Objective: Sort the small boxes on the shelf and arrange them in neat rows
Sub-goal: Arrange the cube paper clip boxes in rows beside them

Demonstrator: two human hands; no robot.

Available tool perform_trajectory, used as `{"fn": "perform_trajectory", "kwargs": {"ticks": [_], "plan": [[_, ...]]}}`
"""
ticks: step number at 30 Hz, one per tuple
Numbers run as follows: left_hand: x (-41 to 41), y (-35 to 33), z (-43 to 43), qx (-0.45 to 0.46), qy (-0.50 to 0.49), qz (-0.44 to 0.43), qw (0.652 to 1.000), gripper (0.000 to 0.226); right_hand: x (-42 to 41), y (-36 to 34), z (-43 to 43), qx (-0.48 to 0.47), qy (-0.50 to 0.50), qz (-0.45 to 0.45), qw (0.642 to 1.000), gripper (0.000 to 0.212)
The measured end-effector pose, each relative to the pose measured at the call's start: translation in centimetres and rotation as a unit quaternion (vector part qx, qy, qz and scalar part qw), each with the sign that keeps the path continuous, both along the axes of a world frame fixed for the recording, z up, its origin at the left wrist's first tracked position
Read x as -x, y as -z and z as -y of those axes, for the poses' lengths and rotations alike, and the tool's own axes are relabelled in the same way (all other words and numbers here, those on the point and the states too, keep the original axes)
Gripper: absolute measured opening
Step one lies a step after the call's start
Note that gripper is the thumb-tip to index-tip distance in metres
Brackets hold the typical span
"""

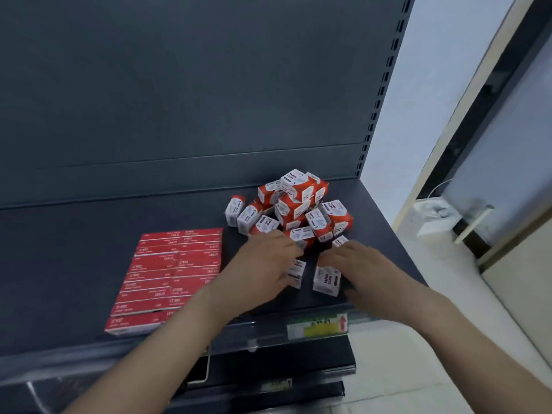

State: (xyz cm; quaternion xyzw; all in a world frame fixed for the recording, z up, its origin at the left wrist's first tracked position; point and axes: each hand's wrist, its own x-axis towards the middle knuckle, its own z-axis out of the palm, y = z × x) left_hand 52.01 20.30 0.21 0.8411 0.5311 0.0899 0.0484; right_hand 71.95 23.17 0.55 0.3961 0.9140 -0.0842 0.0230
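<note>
Roughly fifteen small boxes (295, 210) heaped on shelf (89, 234) just beyond the fingertips, axes every way. Two more point lengthwise at the heap: first box (297, 273) pinched by left hand (268, 264); second box (327, 280) under right hand (367, 270), fingers together, grip unclear.

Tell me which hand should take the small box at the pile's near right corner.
Right. The right hand lies just beside that small white cardboard box; the left hand sits farther left, over another white box.

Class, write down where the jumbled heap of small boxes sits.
Head view: the heap sits right of centre on the shelf, just beyond the left hand and right hand, right of the flat red packs.
</note>
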Motion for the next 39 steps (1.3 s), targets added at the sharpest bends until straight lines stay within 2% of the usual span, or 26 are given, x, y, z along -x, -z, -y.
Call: {"fn": "perform_trajectory", "kwargs": {"ticks": [5,7,9,10,13,16,21,23,28,39], "plan": [[-1.3,1.1,-0.8,-0.010,-0.016,-0.072,0.997,0.042,-0.8,0.2,-1.8,-0.051,-0.119,0.057,0.990,0.058],[-1.3,0.9,-0.9,-0.030,-0.003,-0.075,0.997,0.031,-0.7,0.4,-2.4,-0.063,-0.142,0.051,0.987,0.055],[-1.0,0.5,-0.7,-0.034,-0.019,-0.040,0.998,0.025,-0.5,0.5,-2.9,-0.075,-0.159,0.047,0.983,0.049],[-0.8,0.1,-0.6,-0.009,-0.029,-0.016,0.999,0.028,-0.4,0.5,-3.1,-0.077,-0.162,0.042,0.983,0.046],[-0.7,-0.6,-0.3,0.157,-0.061,0.007,0.986,0.031,-0.1,0.3,-3.2,-0.054,-0.147,0.025,0.987,0.042],[-0.7,0.1,-0.3,0.231,-0.064,0.032,0.970,0.033,0.4,0.1,-3.0,-0.022,-0.144,0.014,0.989,0.045],[-0.2,0.7,-0.1,0.198,-0.072,0.061,0.976,0.023,0.8,-0.1,-2.7,0.028,-0.124,0.026,0.991,0.049],[0.0,0.9,0.5,0.199,-0.074,0.091,0.973,0.030,0.8,0.0,-2.5,0.033,-0.121,0.023,0.992,0.048],[0.5,0.9,1.1,0.207,-0.074,0.100,0.971,0.043,0.6,0.5,-1.5,0.115,-0.090,-0.020,0.989,0.052],[0.4,0.5,1.3,0.229,-0.060,0.078,0.968,0.045,0.9,0.8,-0.7,0.110,-0.071,-0.038,0.991,0.048]]}}
